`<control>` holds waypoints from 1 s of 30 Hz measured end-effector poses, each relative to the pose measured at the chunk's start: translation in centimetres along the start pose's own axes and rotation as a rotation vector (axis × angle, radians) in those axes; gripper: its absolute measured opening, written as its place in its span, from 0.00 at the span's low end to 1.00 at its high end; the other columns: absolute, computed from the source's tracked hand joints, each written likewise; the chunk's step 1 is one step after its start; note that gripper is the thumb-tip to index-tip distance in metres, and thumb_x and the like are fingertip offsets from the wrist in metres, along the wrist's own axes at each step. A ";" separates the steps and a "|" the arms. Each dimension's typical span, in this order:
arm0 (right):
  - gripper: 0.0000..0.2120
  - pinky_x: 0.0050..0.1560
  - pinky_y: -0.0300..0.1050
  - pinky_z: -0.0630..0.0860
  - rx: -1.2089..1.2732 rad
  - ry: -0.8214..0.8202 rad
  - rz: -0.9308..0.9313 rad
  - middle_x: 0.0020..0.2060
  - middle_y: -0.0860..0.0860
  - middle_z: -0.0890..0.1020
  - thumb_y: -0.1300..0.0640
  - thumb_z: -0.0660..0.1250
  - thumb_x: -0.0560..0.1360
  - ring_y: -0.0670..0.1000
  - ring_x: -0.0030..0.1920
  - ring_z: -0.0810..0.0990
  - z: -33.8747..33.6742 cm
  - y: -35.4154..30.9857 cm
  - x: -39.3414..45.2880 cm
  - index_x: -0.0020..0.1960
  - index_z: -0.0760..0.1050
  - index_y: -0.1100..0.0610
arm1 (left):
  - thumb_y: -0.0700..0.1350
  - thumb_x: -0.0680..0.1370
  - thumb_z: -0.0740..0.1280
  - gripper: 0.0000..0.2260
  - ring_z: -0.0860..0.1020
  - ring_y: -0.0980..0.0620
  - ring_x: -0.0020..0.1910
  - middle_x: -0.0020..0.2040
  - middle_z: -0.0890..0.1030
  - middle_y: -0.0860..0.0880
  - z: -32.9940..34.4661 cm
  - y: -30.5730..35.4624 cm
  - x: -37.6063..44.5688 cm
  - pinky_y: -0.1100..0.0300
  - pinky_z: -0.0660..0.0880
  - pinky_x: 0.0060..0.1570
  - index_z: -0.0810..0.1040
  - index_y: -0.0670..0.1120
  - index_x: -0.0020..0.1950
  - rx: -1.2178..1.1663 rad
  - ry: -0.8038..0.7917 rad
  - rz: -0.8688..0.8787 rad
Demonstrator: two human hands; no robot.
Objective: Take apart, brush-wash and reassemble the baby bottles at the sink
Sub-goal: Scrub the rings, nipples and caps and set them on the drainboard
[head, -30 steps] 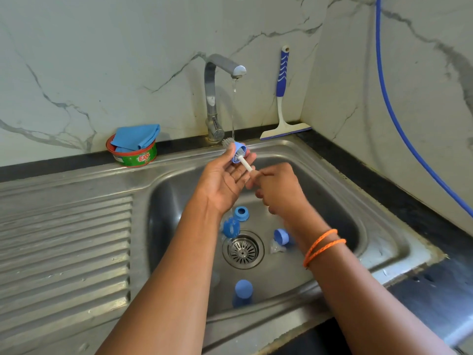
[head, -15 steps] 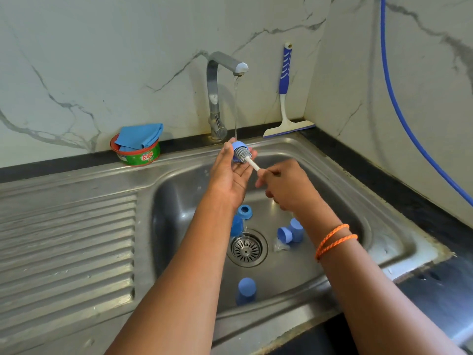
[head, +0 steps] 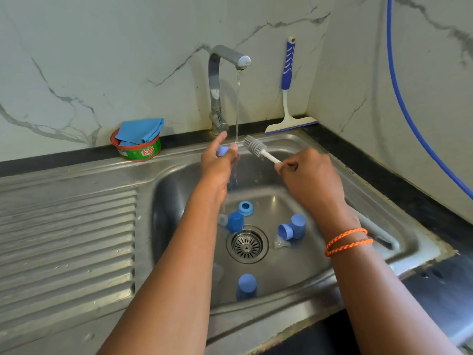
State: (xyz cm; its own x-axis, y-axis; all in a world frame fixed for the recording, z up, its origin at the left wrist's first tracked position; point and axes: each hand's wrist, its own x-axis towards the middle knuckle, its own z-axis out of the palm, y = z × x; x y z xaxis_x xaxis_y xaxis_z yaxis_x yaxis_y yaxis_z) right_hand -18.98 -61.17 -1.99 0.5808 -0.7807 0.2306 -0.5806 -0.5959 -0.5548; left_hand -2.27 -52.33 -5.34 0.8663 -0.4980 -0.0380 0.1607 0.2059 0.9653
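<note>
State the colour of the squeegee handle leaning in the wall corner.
Blue with white chevron marks, on the squeegee handle; clearest in the head view.

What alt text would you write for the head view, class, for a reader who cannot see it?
Over a steel sink, the left hand holds a small blue bottle part under the running tap, while the right hand holds a grey bottle brush beside it. More blue bottle parts lie round the drain.
</note>
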 end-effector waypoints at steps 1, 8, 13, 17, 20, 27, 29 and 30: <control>0.11 0.40 0.48 0.72 0.015 0.005 -0.018 0.39 0.55 0.81 0.45 0.69 0.81 0.61 0.40 0.79 0.1 -0.2 -0.1 0.47 0.85 0.50 | 0.41 0.78 0.76 0.22 0.83 0.49 0.58 0.62 0.80 0.47 -0.1 -0.2 0.1 0.52 0.80 0.63 0.76 0.51 0.70 0.015 -0.009 0.001; 0.08 0.35 0.46 0.71 0.090 -0.058 -0.098 0.34 0.51 0.82 0.48 0.73 0.80 0.53 0.36 0.78 -0.8 -0.2 -0.2 0.50 0.89 0.50 | 0.43 0.77 0.76 0.14 0.84 0.47 0.52 0.54 0.87 0.41 -0.4 0.0 0.3 0.53 0.81 0.61 0.84 0.41 0.61 -0.188 -0.034 -0.040; 0.10 0.35 0.45 0.69 -0.033 -0.039 -0.139 0.37 0.51 0.82 0.47 0.72 0.80 0.53 0.36 0.79 0.1 -1.2 -0.5 0.55 0.88 0.50 | 0.53 0.80 0.71 0.20 0.85 0.45 0.56 0.53 0.86 0.40 -0.3 -0.1 0.3 0.49 0.80 0.63 0.81 0.37 0.61 -0.297 -0.048 -0.192; 0.13 0.40 0.48 0.72 -0.204 0.097 -0.137 0.43 0.54 0.81 0.45 0.68 0.82 0.58 0.40 0.78 0.9 -2.4 -1.4 0.57 0.85 0.52 | 0.50 0.80 0.72 0.18 0.85 0.46 0.58 0.54 0.86 0.40 -0.7 0.1 0.2 0.49 0.78 0.67 0.79 0.38 0.63 -0.398 -0.133 -0.251; 0.13 0.41 0.50 0.71 -0.293 0.120 -0.115 0.43 0.54 0.77 0.47 0.65 0.84 0.58 0.41 0.75 1.3 -3.4 -2.2 0.57 0.82 0.55 | 0.46 0.80 0.72 0.14 0.85 0.48 0.55 0.49 0.87 0.42 -0.7 0.4 -0.2 0.51 0.77 0.68 0.80 0.38 0.60 -0.377 -0.173 -0.252; 0.14 0.26 0.43 0.72 0.521 -0.284 0.241 0.32 0.53 0.78 0.50 0.67 0.84 0.51 0.27 0.74 2.1 -2.6 -0.8 0.48 0.85 0.59 | 0.47 0.83 0.68 0.20 0.84 0.42 0.60 0.61 0.84 0.36 -1.2 0.5 -0.3 0.49 0.77 0.68 0.74 0.36 0.71 -0.437 -0.228 -0.275; 0.16 0.20 0.36 0.59 0.891 -0.571 0.417 0.27 0.49 0.69 0.52 0.62 0.87 0.44 0.22 0.62 1.2 -2.6 -0.6 0.53 0.82 0.63 | 0.49 0.84 0.66 0.20 0.85 0.43 0.59 0.59 0.84 0.36 -0.9 0.3 -0.4 0.52 0.80 0.63 0.74 0.38 0.73 -0.439 -0.214 -0.256; 0.16 0.19 0.34 0.57 1.011 -0.677 0.471 0.26 0.48 0.67 0.52 0.61 0.88 0.42 0.22 0.59 0.9 -2.5 -0.6 0.54 0.81 0.63 | 0.49 0.85 0.65 0.19 0.85 0.43 0.58 0.58 0.84 0.37 -0.7 0.2 -0.5 0.53 0.82 0.59 0.75 0.40 0.73 -0.432 -0.205 -0.233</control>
State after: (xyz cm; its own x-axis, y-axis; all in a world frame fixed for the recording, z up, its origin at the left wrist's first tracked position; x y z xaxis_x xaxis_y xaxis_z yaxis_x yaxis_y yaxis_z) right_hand -17.38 -59.06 -1.41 0.7827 -0.4484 -0.4316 -0.2951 0.3432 -0.8917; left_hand -2.29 -51.47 -5.27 0.6813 -0.7174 -0.1456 0.5551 0.3767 0.7416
